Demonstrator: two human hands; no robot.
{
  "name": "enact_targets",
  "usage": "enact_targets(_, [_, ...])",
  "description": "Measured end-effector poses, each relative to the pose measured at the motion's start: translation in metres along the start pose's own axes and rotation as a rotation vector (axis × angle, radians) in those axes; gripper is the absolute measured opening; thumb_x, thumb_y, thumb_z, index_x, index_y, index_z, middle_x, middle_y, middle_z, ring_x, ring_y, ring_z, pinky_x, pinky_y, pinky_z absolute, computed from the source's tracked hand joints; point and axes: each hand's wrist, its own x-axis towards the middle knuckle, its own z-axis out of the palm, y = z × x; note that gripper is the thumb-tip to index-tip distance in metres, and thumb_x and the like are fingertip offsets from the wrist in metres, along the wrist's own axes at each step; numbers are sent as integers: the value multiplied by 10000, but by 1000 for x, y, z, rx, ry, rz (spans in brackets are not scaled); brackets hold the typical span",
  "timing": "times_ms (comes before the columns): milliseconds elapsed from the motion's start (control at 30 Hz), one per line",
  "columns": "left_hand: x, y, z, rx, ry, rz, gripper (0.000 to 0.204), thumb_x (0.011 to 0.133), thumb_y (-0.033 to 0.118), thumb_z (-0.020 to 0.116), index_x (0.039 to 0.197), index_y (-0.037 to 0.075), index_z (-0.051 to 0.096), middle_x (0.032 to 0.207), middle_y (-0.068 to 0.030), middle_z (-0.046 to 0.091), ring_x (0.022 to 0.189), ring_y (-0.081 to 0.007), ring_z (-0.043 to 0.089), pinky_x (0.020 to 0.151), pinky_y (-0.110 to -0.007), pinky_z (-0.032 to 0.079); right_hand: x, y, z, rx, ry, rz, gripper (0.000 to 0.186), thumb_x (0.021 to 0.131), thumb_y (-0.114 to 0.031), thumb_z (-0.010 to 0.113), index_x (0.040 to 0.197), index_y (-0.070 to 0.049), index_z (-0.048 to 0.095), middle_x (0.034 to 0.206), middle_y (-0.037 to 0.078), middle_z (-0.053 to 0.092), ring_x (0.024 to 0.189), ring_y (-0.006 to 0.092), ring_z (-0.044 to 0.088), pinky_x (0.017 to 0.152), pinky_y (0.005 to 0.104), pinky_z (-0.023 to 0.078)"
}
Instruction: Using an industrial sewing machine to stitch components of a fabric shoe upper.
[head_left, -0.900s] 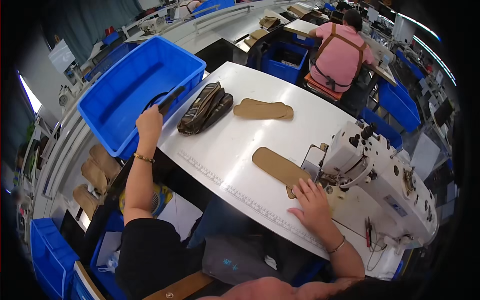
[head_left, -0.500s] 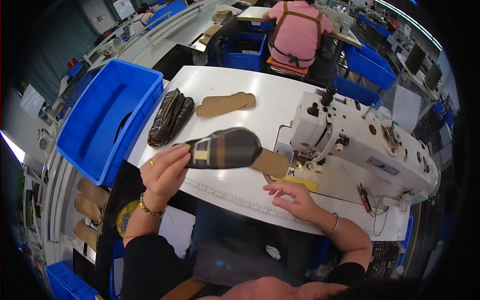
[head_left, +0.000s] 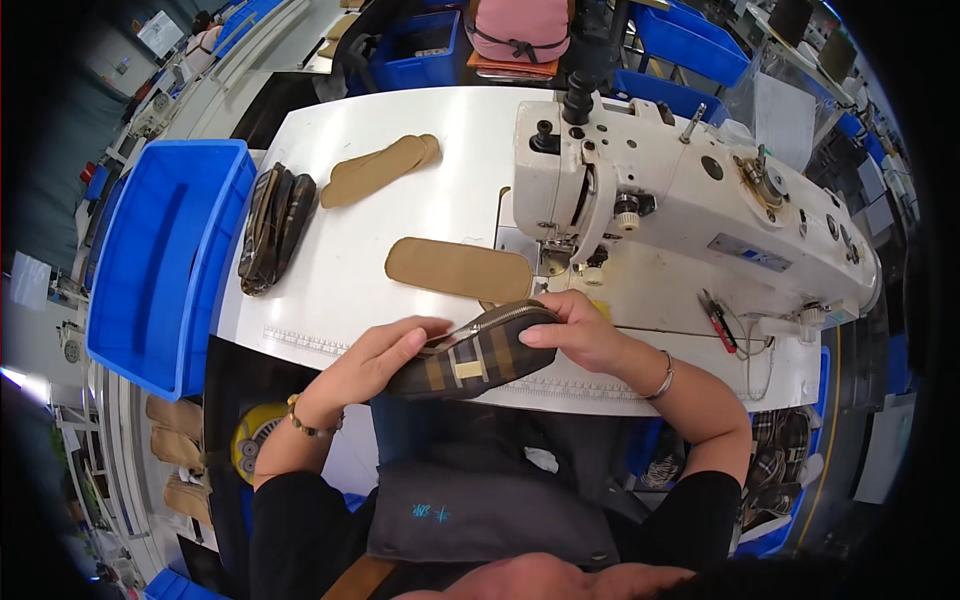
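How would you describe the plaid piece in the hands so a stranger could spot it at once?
Start at the white sewing machine on the white table. At the table's near edge, the left hand and right hand hold the plaid piece. Unlike the plain tan insole beyond it, it is dark brown plaid.

Person, seated: black short-sleeved top, sleeves ending above the elbows; forearms bare. Dark grey apron over the lap with a small light-blue mark near its upper edge. Left hand: beaded bracelet at the wrist. Right hand: thin silver bangle at the wrist.
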Motion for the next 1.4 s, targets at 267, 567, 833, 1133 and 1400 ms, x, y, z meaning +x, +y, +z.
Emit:
enact_targets(267, [22, -22, 57, -657, 35, -39, 139, 988, 136, 601, 1043, 14, 636, 939, -14, 666, 848, -47, 601, 771, -206, 493, -1, 9, 10, 204, 59, -29, 386, 794, -12, 763, 1160, -7, 643, 1054, 42, 691, 962, 102, 626, 887, 272, 497])
enact_targets(567, [14, -24, 50, -620, 75, 125, 111, 977, 155, 614, 952, 64, 555, 827, 23, 596, 754, -48, 553, 678, -215, 454, -3, -4, 20, -77, 98, 137, 405, 714, -55, 840, 1077, -22, 665, 996, 22, 683, 904, 98, 612, 829, 271, 500])
enact_targets(833, [22, -10, 32, -1111, 231, 201, 225, 965, 250, 615, 960, 43, 527, 879, -16, 483, 636, -95, 504, 623, -268, 518, -2, -13, 24, -389, -183, 456, 330, 692, -174, 841, 908, 24, 688, 845, 46, 687, 756, 105, 604, 684, 261, 494])
enact_targets(1133, [16, -18, 55, -545, 47, -81, 192, 970, 248, 639, 905, 84, 563, 677, 90, 473, 510, 6, 353, 451, -174, 277, -4, 2, 21, -427, -115, 327, 391, 699, -228, 851, 932, 25, 665, 843, 46, 667, 781, 108, 604, 714, 259, 493])
enact_targets(1400, [16, -18, 60, -433, 138, -62, 182, 956, 206, 661, 867, 60, 598, 663, 103, 468, 556, 12, 351, 479, -181, 264, -3, 10, 24, -258, -69, 142, 434, 811, -259, 806, 1090, 3, 603, 968, 50, 663, 869, 90, 609, 760, 251, 503])
